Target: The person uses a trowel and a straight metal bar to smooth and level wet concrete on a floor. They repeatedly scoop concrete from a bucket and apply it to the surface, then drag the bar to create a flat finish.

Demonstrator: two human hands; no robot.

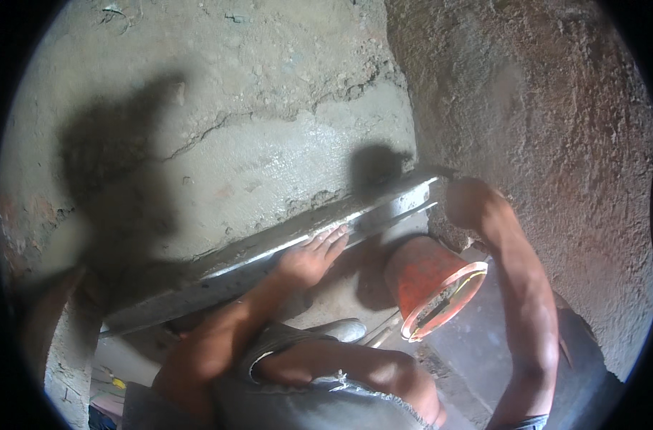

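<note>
A long metal straightedge (283, 247), smeared with mortar, lies slantwise along the foot of the wall in front of me, its right end near the corner. My left hand (306, 262) rests against its middle, fingers stretched out along the bar. Beyond the bar's right end is my right hand (473, 203), bent inward beside the right wall. That hand is in deep shadow, so its fingers and anything in them cannot be made out. Wet grey mortar (291, 154) coats the lower wall above the bar, with a ragged upper edge.
An orange bucket (423, 276) tilts toward me between my arms, some grey material inside its mouth. My bent knee (405, 373) and a grey shoe (344, 330) are below the bar. The rough right wall (534, 107) rises close beside my right arm. A mortar-stained curved piece (70, 344) stands at lower left.
</note>
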